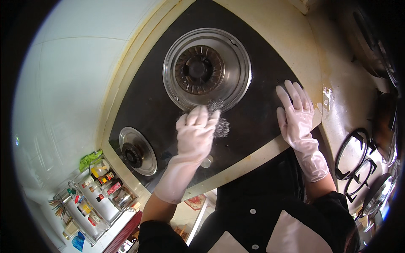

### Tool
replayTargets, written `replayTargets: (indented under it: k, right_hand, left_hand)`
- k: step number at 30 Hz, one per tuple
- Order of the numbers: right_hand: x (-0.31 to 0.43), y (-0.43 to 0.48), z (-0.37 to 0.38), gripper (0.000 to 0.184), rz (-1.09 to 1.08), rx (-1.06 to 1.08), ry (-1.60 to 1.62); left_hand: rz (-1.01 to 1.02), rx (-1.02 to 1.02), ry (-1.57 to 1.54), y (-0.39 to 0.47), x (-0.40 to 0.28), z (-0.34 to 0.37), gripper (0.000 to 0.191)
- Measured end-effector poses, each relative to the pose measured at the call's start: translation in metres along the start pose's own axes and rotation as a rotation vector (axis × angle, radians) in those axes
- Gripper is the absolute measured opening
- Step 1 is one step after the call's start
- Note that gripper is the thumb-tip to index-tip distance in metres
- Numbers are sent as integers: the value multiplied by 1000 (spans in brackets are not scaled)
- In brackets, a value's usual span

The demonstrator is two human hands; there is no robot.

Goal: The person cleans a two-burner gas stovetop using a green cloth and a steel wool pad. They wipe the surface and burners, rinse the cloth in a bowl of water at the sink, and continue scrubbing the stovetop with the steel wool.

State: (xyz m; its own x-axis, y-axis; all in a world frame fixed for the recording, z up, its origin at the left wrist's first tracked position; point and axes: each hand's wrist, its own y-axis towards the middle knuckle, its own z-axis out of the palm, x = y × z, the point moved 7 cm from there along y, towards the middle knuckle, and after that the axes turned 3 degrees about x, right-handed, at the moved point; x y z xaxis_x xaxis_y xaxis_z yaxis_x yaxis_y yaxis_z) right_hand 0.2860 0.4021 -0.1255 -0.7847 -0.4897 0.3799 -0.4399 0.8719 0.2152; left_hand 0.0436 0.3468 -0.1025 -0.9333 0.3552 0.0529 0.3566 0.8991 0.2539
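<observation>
My left hand (194, 132), in a pale rubber glove, presses a steel wool scourer (222, 127) against the black cooktop (253, 104). The scourer is blurred and partly covered by my fingers, beside the near rim of the large burner's round metal drip pan (235, 76). The ribbed burner head (199, 70) sits in that pan, without a pan support. My right hand (297, 110), gloved alike, rests palm down near the cooktop's right edge with fingers spread and nothing in it.
A smaller burner (133, 155) and a control knob (207, 161) are at the left and front. A rack of seasoning bottles (101, 189) stands beyond the counter's left end. Black pan supports (354, 155) and pans (376, 196) lie on the right counter. White wall tiles (72, 79) border the cooktop.
</observation>
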Motion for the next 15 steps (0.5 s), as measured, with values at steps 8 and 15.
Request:
replayTargets:
  k: [8,15]
  right_hand:
    - [1,0,2,67,-5,-4,-14]
    - [0,-2,3,66,5,9,-9]
  left_hand:
    - [33,76,-195,29,-25,28,33]
    - [-26,232,-91,2,15,17,32]
